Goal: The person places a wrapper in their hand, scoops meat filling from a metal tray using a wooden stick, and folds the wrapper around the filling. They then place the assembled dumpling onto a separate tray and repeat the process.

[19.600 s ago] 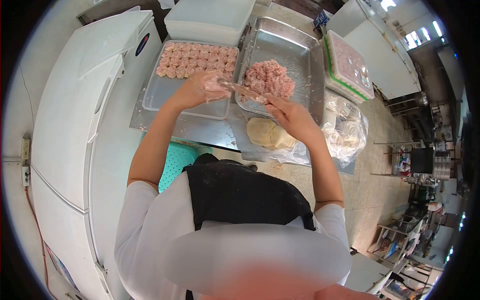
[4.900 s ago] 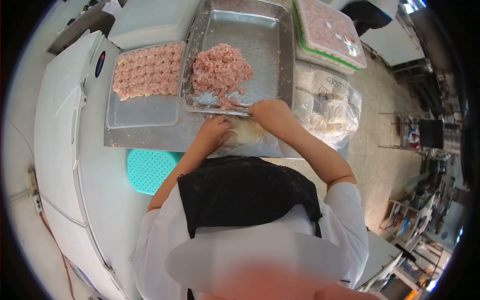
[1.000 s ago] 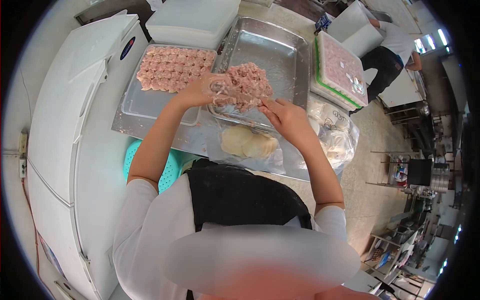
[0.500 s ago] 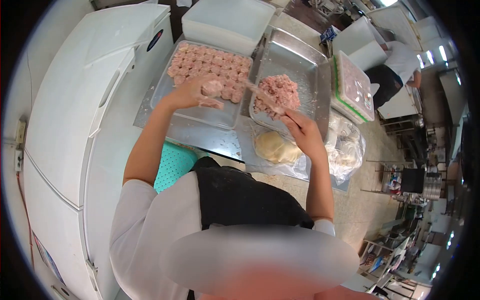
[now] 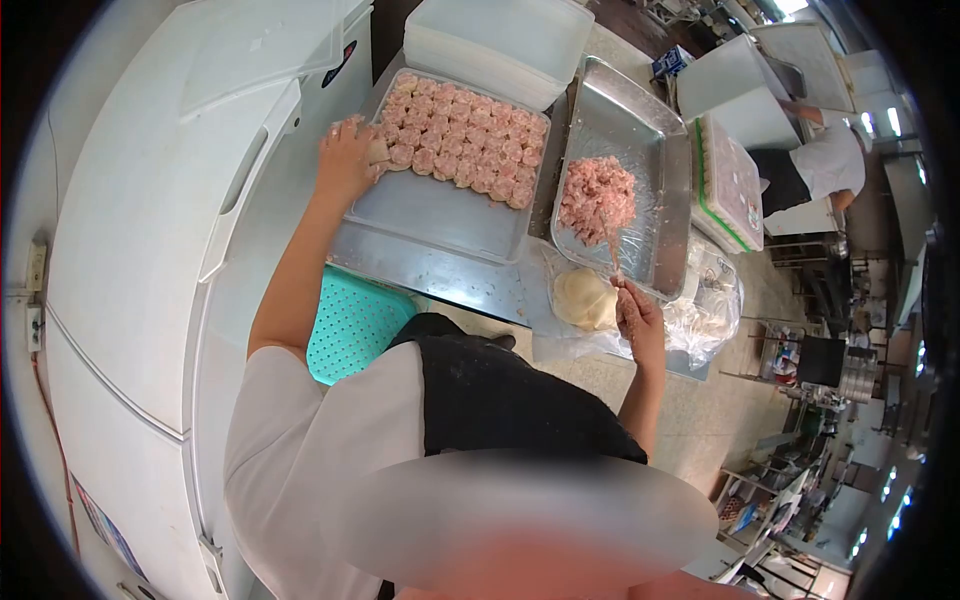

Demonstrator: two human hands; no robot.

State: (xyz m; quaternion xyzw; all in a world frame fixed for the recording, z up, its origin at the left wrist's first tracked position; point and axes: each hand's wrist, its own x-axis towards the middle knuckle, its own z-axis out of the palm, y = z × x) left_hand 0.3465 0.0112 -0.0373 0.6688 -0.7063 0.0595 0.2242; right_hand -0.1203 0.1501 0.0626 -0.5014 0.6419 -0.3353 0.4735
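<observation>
My left hand (image 5: 347,158) is at the left edge of a clear plastic tray (image 5: 430,215), its fingers closed around a pale-wrapped meat dumpling (image 5: 378,151) at the end of the front row. Rows of open-topped dumplings (image 5: 460,135) filled with pink meat cover the tray's far part. My right hand (image 5: 640,318) grips the handle of a narrow, meat-smeared spatula (image 5: 613,248). Its blade tip touches the mound of minced meat (image 5: 597,195) in a metal pan (image 5: 655,150). Close to my right hand, a stack of round, yellowish dough wrappers (image 5: 585,298) lies on plastic.
White stacked containers (image 5: 490,45) stand behind the tray. Right of the pan are a green-rimmed box (image 5: 728,185) and a plastic bag (image 5: 708,305). A white freezer (image 5: 130,220) lines my left, with a turquoise perforated stool (image 5: 355,325) below the table. Another person (image 5: 825,165) bends over at far right.
My left hand has moved from above the tray's middle to its left edge with the dumpling. My right hand has lowered toward me, and the spatula now points into the meat. The view has shifted.
</observation>
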